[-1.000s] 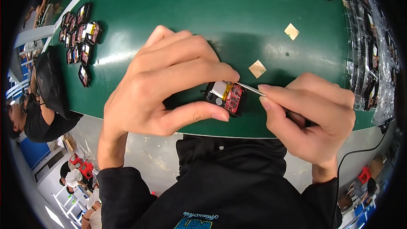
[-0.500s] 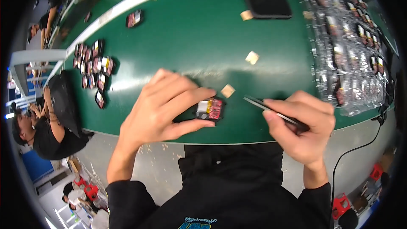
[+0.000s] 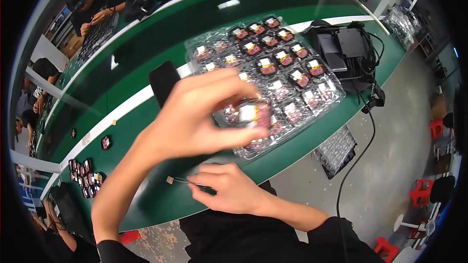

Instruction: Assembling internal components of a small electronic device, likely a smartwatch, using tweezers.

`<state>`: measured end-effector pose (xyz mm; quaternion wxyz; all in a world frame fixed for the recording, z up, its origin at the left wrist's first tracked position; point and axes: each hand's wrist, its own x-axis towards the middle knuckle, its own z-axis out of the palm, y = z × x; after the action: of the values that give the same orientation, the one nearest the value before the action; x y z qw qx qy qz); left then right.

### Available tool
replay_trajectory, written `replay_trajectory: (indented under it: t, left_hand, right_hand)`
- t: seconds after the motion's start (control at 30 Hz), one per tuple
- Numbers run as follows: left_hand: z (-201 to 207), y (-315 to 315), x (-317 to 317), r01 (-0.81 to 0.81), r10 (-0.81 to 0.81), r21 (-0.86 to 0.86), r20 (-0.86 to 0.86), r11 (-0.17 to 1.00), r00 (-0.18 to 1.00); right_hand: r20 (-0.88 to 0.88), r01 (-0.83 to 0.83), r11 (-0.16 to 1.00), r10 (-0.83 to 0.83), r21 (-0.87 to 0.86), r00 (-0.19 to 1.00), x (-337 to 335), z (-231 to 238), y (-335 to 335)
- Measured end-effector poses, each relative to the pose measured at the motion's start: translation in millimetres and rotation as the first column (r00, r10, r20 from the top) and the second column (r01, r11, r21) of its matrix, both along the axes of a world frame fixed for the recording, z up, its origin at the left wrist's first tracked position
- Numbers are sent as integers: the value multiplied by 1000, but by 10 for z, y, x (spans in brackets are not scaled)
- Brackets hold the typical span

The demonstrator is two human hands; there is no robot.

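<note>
Between the thumb and fingers of my left hand (image 3: 187, 112) is a small electronic module (image 3: 257, 115) with a black case, a red circuit board and a silvery-white part, blurred by motion. This hand is over the clear plastic tray (image 3: 297, 129), in whose pockets several similar modules sit. Whether the held module touches the tray cannot be made out. Closer to the table's front edge, my right hand (image 3: 229, 187) is closed around thin metal tweezers (image 3: 182, 180). A small tan square pad (image 3: 169, 180) is at their tips; I cannot tell whether it is gripped.
A cluster of modules (image 3: 87, 178) lies on the green table (image 3: 146, 199) at left, with one module (image 3: 106, 142) apart. A black phone-like slab (image 3: 164, 83) is behind my left arm. Beyond the tray are a black bag (image 3: 348, 44) and a hanging cable (image 3: 363, 151). Other people work opposite.
The view has swung right toward the tray. My left hand has lifted the module from the table and carried it over the tray. My right hand still holds the tweezers, now below the left arm.
</note>
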<state>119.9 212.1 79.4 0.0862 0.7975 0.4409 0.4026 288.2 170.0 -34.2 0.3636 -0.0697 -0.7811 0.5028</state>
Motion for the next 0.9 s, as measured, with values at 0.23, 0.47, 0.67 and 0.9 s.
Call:
replay_trajectory:
  t: [0.23,0.47,0.67,0.9]
  left_hand:
    - [-83,1338,799,266,-264,-27,-240,964,934]
    - [-308,1321,721,220,-207,5,-316,976,926]
    - [-147,220,-361,-169,174,42,-277,985,945]
    - [-486,-1750,-1618,-891,814,114,-470,438,340]
  right_hand:
    - [104,-43,996,52,-82,993,33,150,-7]
    - [63,-98,994,101,-46,993,-22,91,-27]
    - [71,-63,998,64,-16,995,28,158,-9]
    - [150,-45,999,40,31,988,58,165,-30]
